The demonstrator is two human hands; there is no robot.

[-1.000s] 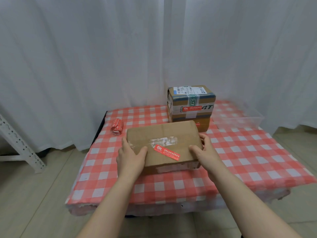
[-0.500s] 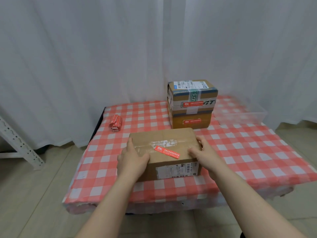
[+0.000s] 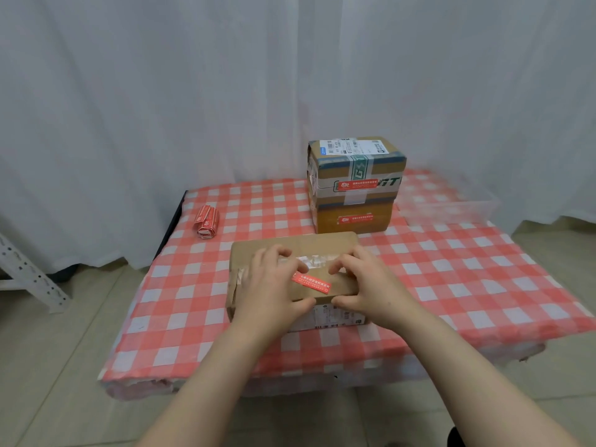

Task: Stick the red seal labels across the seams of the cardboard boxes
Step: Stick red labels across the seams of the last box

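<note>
A flat brown cardboard box lies on the checked table near me, its top seam covered with clear tape. A red seal label is stuck slantwise on its top, near the front edge. My left hand and my right hand both rest on the box top, fingers curled over it and thumbs on the front face, one on each side of the label. Behind it two boxes are stacked: the upper box and the lower box each carry a red label on the front.
A bundle of red seal labels lies at the table's back left. A clear plastic bin stands at the back right. The red-and-white checked tablecloth covers a low table. White curtains hang behind; a metal rack leg is at left.
My hands have moved from the box's two ends onto its top, closer to the label. The box has been set down flat on the table.
</note>
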